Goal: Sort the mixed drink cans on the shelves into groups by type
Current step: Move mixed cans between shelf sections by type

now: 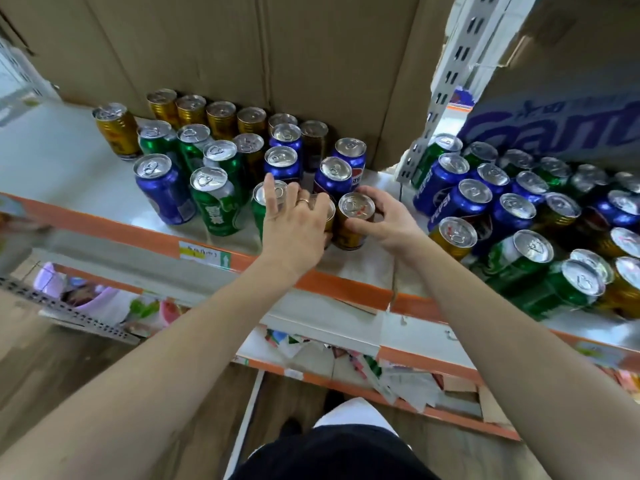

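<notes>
Shelf [86,202], left hand [298,220] hiding a can (type unclear), right hand [384,220] clasping gold can [353,220].

The left hand [298,226] covers most of a gold can [329,216], so only a sliver shows beside its fingers [272,195], and the grip underneath cannot be judged. The green can [261,209] under those fingertips is half hidden. Right of the right hand [384,223], the crowded cans [581,278] blur and run off the picture's edge. Labels behind the fingers are too small to read.
</notes>
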